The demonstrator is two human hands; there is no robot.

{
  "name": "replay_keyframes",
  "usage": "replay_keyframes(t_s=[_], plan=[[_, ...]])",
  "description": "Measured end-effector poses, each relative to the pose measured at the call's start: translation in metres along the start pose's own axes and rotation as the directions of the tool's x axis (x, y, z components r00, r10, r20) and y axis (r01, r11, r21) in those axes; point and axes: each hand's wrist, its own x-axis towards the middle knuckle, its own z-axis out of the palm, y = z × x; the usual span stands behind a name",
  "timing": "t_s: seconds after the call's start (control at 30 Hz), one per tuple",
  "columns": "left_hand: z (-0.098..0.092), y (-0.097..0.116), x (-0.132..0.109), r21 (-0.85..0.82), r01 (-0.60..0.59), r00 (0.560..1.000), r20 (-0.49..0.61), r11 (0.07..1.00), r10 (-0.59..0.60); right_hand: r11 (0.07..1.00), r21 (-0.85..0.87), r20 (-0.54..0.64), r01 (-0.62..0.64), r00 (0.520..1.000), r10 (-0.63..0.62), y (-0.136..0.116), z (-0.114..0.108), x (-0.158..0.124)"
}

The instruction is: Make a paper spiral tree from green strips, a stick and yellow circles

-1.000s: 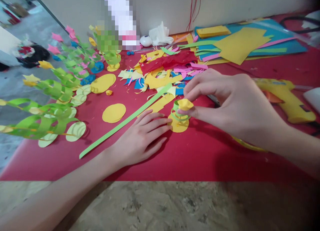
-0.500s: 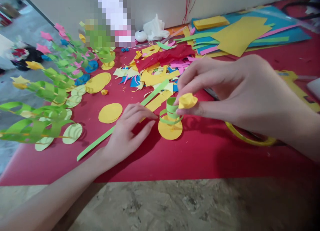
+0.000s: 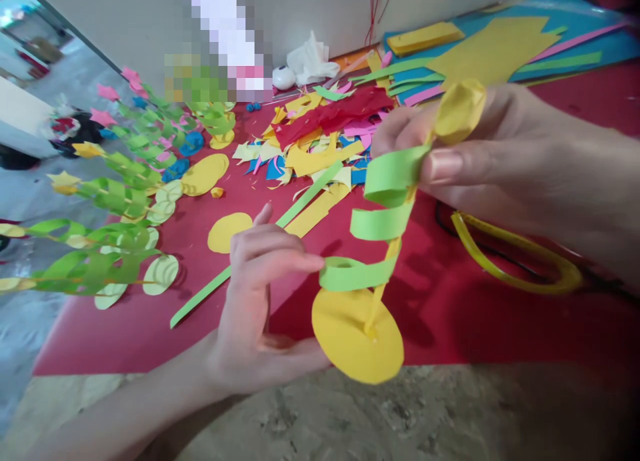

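Observation:
My right hand [image 3: 505,148] pinches the top of a paper flower, just under its crumpled yellow bud [image 3: 459,110]. A green spiral strip [image 3: 383,221] winds down a thin yellow stem to a yellow paper disc [image 3: 356,338], which hangs lifted above the red sheet [image 3: 440,314]. My left hand [image 3: 260,301] pinches the lower end of the green spiral and touches the disc's left edge. A long green paper strip [image 3: 210,288] lies on the red sheet beneath my left hand.
Finished green-and-yellow spiral flowers [image 3: 105,248] lie in rows at the left. A heap of paper scraps [image 3: 325,141] sits in the middle, coloured sheets [image 3: 490,48] at the back right. Yellow-handled scissors [image 3: 515,261] lie under my right hand. Loose yellow discs [image 3: 227,231] lie nearby.
Both hands have lifted the flower off the red sheet toward me. The green spiral has stretched out from a squat coil into a tall one, and my left hand now grips its lower end.

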Motion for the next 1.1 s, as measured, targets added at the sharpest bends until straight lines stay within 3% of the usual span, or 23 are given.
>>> replay_keyframes(t_s=[0.23, 0.4, 1.1], plan=[[-0.002, 0.011, 0.003, 0.010, -0.013, 1.000, 0.022, 1.000, 0.013, 0.986, 0.157, 0.086, -0.053, 0.995, 0.040, -0.002, 0.002, -0.001], [-0.001, 0.013, 0.001, 0.009, -0.013, 1.000, 0.026, 1.000, 0.013, 0.983, 0.186, 0.111, -0.010, 0.994, -0.011, 0.000, 0.002, -0.001], [-0.004, 0.016, 0.001, 0.012, -0.050, 0.998, 0.029, 0.999, 0.050, 0.989, 0.142, 0.134, -0.035, 0.991, 0.016, -0.009, 0.007, 0.000]])
